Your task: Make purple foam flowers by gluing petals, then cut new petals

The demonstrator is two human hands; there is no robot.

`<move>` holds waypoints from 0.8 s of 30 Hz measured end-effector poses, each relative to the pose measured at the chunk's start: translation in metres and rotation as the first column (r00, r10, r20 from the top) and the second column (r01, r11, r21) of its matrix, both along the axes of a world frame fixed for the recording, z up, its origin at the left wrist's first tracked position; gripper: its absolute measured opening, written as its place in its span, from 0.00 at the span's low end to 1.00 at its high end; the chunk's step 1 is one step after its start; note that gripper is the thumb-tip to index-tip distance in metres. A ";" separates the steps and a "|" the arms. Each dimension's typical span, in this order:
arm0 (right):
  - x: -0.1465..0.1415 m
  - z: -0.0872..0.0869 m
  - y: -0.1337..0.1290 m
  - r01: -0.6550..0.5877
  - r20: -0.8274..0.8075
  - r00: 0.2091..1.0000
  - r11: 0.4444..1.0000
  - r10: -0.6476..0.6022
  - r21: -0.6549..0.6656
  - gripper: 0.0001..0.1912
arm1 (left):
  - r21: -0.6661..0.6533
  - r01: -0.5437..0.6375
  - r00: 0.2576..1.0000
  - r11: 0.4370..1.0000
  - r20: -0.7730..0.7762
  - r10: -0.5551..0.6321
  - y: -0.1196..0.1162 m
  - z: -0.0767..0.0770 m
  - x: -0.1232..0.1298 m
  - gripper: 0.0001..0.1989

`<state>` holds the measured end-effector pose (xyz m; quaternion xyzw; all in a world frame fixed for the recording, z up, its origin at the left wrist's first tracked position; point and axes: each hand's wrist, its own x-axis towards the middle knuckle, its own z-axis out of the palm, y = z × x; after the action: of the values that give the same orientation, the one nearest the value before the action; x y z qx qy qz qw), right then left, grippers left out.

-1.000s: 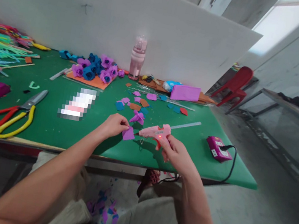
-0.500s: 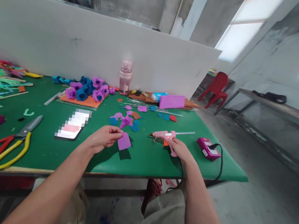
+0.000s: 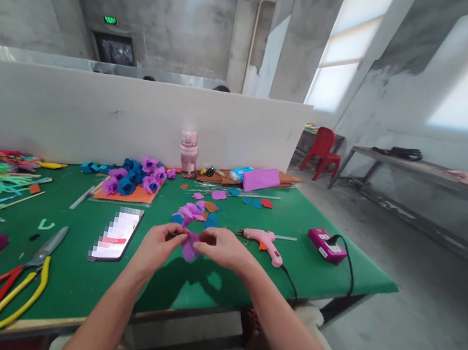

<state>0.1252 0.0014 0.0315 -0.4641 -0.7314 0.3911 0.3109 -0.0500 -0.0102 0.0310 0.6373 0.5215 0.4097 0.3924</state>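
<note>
My left hand (image 3: 160, 245) pinches a small piece of purple paper (image 3: 189, 248) between thumb and fingertips, above the green table. From the other side my right hand (image 3: 224, 248) grips the same piece with its thumb and fingers. Just beyond my fingertips is a purple paper flower shape (image 3: 191, 212) among cut scraps; whether it joins the held piece I cannot tell. A pink hot glue gun (image 3: 262, 240) lies on its side to the right of my right hand, its cable running over the table's front edge.
Left of my hands lie a phone (image 3: 118, 234) and large scissors (image 3: 35, 263). Purple and blue paper flowers (image 3: 137, 175) sit behind them. A pink bottle (image 3: 188, 154) stands by the white partition (image 3: 136, 112). On the right is a magenta power strip (image 3: 325, 245).
My right hand has let go of the glue gun, leaving it on the table, and has moved left onto the purple paper. The camera view has tilted upward.
</note>
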 end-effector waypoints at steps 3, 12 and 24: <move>-0.011 -0.008 0.008 0.016 -0.103 0.994 0.998 -0.022 -0.057 0.07 | 0.065 -0.016 0.999 0.998 -0.027 0.018 0.001 -0.004 -0.003 0.13; 0.008 -0.014 0.010 0.389 -0.470 0.797 0.918 -0.380 -0.081 0.10 | 0.277 -0.137 0.990 0.951 0.059 0.126 -0.012 -0.006 -0.015 0.11; 0.012 0.011 -0.005 0.394 -0.765 0.541 0.909 -0.350 -0.138 0.07 | 0.378 -0.146 0.977 0.914 0.201 0.073 -0.019 -0.012 -0.001 0.06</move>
<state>0.1376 -0.0032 0.0426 -0.3864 -0.4196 0.4583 0.6816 -0.0505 -0.0292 0.0189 0.6321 0.4258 0.5837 0.2800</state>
